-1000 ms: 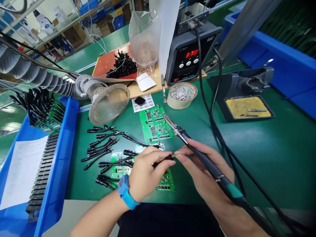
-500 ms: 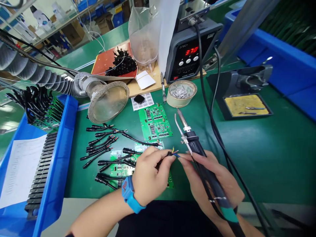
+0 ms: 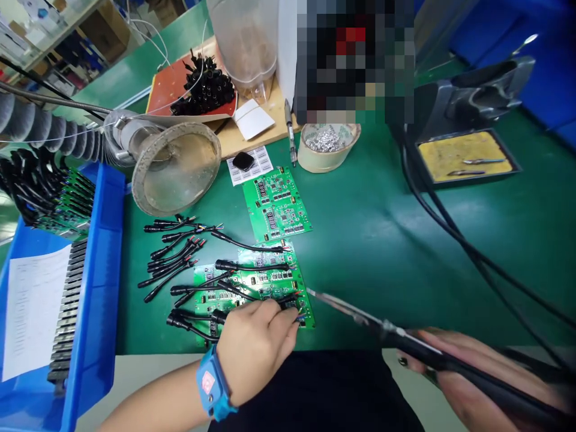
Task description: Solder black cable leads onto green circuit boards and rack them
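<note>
My left hand [image 3: 254, 345], with a blue strap on its wrist, is low over the green circuit boards [image 3: 294, 277]. Its closed fingers pinch a short black cable [image 3: 219, 316], whose stripped wires end near the board's right edge. More black cables [image 3: 252, 265] lie across these boards. At the lower right, my right hand [image 3: 486, 375] is wrapped round a soldering iron [image 3: 418, 345]. The iron's tip points left toward the board edge; whether it touches anything I cannot tell. Another circuit board [image 3: 279, 204] lies just behind.
Left stands a blue bin [image 3: 105, 240] with boards and cables. A fume extractor hood [image 3: 177, 171] hangs beside loose cables [image 3: 175, 264]. Behind are a solder-filled tub [image 3: 328, 157], a pen [image 3: 290, 132] and a yellow sponge [image 3: 463, 155] in its stand. The iron's cord [image 3: 468, 240] crosses the right side.
My left hand has moved down and left with the cable, onto the boards. My right hand has drawn away to the lower right, and the soldering iron has swung from pointing up to pointing left.
</note>
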`<state>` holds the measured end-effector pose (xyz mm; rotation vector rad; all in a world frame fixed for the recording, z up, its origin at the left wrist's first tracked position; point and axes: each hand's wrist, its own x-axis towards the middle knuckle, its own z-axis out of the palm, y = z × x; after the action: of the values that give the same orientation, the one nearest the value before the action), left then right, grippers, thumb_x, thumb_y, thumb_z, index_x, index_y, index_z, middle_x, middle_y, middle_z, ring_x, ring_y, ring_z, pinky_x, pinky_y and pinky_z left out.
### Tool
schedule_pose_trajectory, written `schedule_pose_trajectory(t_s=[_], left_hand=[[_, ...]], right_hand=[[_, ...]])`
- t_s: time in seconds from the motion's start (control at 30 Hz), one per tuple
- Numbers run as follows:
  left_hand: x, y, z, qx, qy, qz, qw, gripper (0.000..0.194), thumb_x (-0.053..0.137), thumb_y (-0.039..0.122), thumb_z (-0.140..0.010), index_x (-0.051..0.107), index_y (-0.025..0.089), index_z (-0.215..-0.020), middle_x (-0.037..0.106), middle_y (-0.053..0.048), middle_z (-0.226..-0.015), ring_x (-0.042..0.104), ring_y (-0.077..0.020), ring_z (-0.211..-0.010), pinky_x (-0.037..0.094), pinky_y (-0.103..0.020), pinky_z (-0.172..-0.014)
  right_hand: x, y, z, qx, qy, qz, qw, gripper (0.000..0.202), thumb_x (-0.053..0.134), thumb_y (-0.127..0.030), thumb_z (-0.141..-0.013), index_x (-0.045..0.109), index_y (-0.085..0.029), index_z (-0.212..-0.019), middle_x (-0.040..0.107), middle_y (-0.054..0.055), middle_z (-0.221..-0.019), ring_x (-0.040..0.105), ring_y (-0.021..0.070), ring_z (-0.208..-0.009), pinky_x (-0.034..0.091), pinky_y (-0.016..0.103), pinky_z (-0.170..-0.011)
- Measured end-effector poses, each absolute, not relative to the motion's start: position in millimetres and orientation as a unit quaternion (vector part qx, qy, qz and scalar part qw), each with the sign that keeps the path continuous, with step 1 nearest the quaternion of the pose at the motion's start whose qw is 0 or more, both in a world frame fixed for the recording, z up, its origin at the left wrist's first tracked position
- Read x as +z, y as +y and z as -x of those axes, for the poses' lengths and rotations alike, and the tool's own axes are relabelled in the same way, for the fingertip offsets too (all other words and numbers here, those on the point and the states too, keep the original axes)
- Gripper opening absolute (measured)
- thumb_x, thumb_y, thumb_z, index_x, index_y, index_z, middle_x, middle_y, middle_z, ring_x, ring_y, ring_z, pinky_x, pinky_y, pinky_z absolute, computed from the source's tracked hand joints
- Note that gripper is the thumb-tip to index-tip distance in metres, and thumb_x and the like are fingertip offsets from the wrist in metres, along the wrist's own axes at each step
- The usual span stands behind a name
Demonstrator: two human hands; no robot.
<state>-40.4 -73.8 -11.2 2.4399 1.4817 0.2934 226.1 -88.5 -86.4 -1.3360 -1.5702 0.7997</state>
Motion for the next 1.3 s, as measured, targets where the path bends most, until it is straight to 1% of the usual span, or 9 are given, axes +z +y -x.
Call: schedule_pose_trajectory(t_s=[0.1,0.27,0.43,0.53,0.6,0.77,0.97,1.17,1.3], left_hand=[[-14,-74,39,0.105,0.506,-0.844,0.141,0.017,0.053,0.021,-0.086,0.062,0.016,-0.100,0.061,-0.002,-0.072,0.055,-0.0155,-0.058,0.046,-0.028,-0.052],[-14,-71,36,0.099,0.504,-0.847,0.135,0.016,0.053,0.022,-0.087,0.063,0.015,-0.097,0.061,-0.002,-0.070,0.055,-0.0154,-0.058,0.045,-0.028,-0.052],[-16,-73,34,0.100,0.512,-0.843,0.131,0.016,0.053,0.021,-0.087,0.064,0.015,-0.097,0.061,-0.002,-0.069,0.055,-0.0148,-0.058,0.045,-0.027,-0.052],[-16,-74,34,0.100,0.514,-0.842,0.131,0.016,0.053,0.021,-0.087,0.064,0.016,-0.097,0.061,-0.002,-0.069,0.055,-0.0146,-0.058,0.044,-0.027,-0.051],[-17,-75,34,0.099,0.512,-0.843,0.130,0.016,0.053,0.021,-0.087,0.064,0.015,-0.097,0.061,-0.002,-0.070,0.055,-0.0149,-0.058,0.044,-0.027,-0.051],[-18,-75,33,0.093,0.518,-0.841,0.125,0.016,0.053,0.021,-0.087,0.064,0.015,-0.097,0.060,-0.002,-0.069,0.056,-0.0159,-0.060,0.044,-0.028,-0.052],[-17,-78,31,0.095,0.527,-0.837,0.112,0.015,0.054,0.020,-0.086,0.063,0.015,-0.097,0.060,-0.002,-0.069,0.056,-0.0160,-0.061,0.044,-0.029,-0.055],[-17,-78,28,0.095,0.529,-0.837,0.103,0.014,0.054,0.019,-0.085,0.064,0.015,-0.094,0.061,-0.003,-0.069,0.057,-0.0163,-0.062,0.045,-0.029,-0.057],[-17,-78,26,0.096,0.530,-0.837,0.099,0.012,0.054,0.017,-0.085,0.064,0.014,-0.092,0.059,-0.002,-0.067,0.056,-0.0158,-0.061,0.045,-0.029,-0.056]], right_hand=[[-90,-93,-240,0.331,-0.673,0.510,0.420,0.019,0.057,-0.029,-0.077,0.070,-0.034,-0.089,0.070,0.004,-0.068,0.067,0.0230,-0.057,0.057,0.030,-0.046],[-97,-87,-254,0.293,-0.760,0.450,0.366,0.023,0.060,-0.025,-0.075,0.070,-0.035,-0.093,0.071,0.002,-0.069,0.066,0.0206,-0.053,0.055,0.025,-0.041],[-98,-94,-248,0.308,-0.699,0.516,0.388,0.021,0.058,-0.027,-0.075,0.070,-0.037,-0.090,0.070,0.001,-0.067,0.066,0.0227,-0.053,0.056,0.029,-0.042],[-99,-100,-244,0.319,-0.696,0.520,0.378,0.021,0.061,-0.027,-0.073,0.070,-0.037,-0.089,0.070,0.000,-0.070,0.066,0.0232,-0.055,0.058,0.031,-0.048],[-100,-102,-244,0.320,-0.691,0.519,0.387,0.020,0.061,-0.027,-0.073,0.070,-0.036,-0.088,0.071,0.001,-0.072,0.067,0.0240,-0.058,0.059,0.032,-0.052],[-99,-101,-245,0.332,-0.688,0.514,0.390,0.021,0.062,-0.027,-0.073,0.070,-0.036,-0.090,0.071,0.004,-0.073,0.068,0.0248,-0.062,0.059,0.030,-0.051],[-92,-95,-242,0.321,-0.698,0.506,0.391,0.017,0.058,-0.030,-0.077,0.071,-0.036,-0.086,0.070,0.003,-0.067,0.067,0.0240,-0.056,0.057,0.029,-0.045],[-90,-94,-241,0.296,-0.727,0.482,0.389,0.016,0.057,-0.024,-0.077,0.068,-0.030,-0.086,0.070,0.002,-0.069,0.068,0.0215,-0.057,0.058,0.026,-0.049],[-88,-95,-239,0.295,-0.729,0.481,0.386,0.014,0.053,-0.027,-0.079,0.067,-0.027,-0.083,0.069,0.002,-0.071,0.068,0.0200,-0.060,0.060,0.026,-0.055]])
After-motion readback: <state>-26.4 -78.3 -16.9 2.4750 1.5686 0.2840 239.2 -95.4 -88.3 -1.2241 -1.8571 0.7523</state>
